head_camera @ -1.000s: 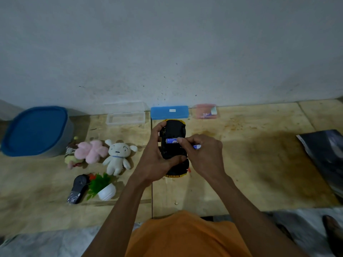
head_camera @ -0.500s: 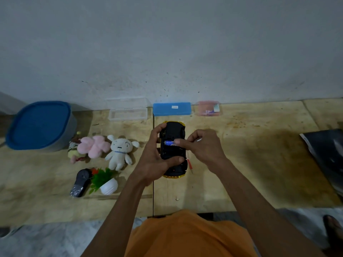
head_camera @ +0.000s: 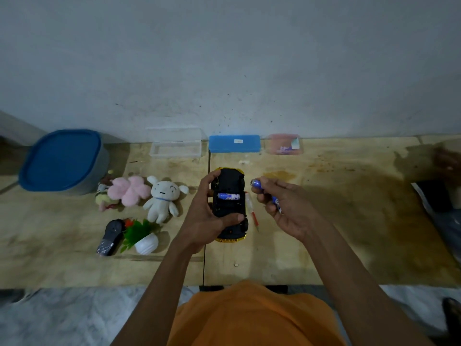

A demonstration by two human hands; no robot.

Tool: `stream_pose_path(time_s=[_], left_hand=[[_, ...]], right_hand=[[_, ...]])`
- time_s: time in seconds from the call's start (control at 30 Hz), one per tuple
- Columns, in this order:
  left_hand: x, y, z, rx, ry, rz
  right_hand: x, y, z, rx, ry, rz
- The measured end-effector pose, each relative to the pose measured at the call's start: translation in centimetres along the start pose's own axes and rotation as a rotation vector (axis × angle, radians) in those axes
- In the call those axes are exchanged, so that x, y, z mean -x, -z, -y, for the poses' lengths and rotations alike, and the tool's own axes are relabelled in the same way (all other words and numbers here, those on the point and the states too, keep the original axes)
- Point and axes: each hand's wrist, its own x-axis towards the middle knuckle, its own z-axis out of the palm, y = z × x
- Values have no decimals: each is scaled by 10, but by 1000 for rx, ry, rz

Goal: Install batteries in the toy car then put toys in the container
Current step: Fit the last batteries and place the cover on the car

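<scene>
My left hand [head_camera: 204, 216] grips a yellow toy car [head_camera: 229, 206] turned upside down, its black underside facing me. One blue battery [head_camera: 228, 196] lies across the open compartment. My right hand [head_camera: 284, 206] hovers just right of the car and holds more blue batteries: one [head_camera: 257, 183] pinched at the fingertips, another [head_camera: 276, 203] tucked in the palm. A grey container with a blue lid [head_camera: 62, 161] stands at the far left. Beside it lie a pink plush [head_camera: 128, 189], a white plush dog [head_camera: 162, 199], a small plush partly hidden behind the pink one and a toy plant in a white pot [head_camera: 143, 237].
A small red-handled screwdriver [head_camera: 252, 211] lies on the wooden table just right of the car. A black remote [head_camera: 111, 236] rests by the plant. A clear box [head_camera: 175, 148], a blue case [head_camera: 234, 143] and a pink box [head_camera: 284, 144] line the wall. Dark material [head_camera: 439, 196] is at right.
My right hand has left a battery in the car's compartment and pulled away to the right, still holding other batteries. My left hand keeps the car steady.
</scene>
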Motion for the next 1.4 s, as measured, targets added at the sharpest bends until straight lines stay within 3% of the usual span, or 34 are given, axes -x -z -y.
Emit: stream_pose_path(time_s=[0.23, 0.37, 0.5, 0.63, 0.73, 0.97, 1.17, 1.4], left_hand=[[2, -4, 0, -20, -8, 0], [3, -7, -1, -25, -11, 1], [2, -8, -2, -20, 0, -9], [1, -8, -4, 9, 1, -7], [1, -8, -6, 36, 5, -9], [-1, -3, -8, 81, 9, 9], [-4, 3, -10, 106, 34, 27], [-7, 5, -5, 140, 52, 24]], right_hand=[[3, 7, -1, -48, -5, 42], [1, 7, -1, -19, 80, -28], [0, 4, 0, 110, 264, -74], [-3, -7, 2, 422, 550, -121], [-4, -16, 2, 663, 708, 2], [-12, -30, 3, 921, 770, 180], [-27, -39, 7, 1291, 910, 397], [-33, -38, 5, 1365, 891, 421]])
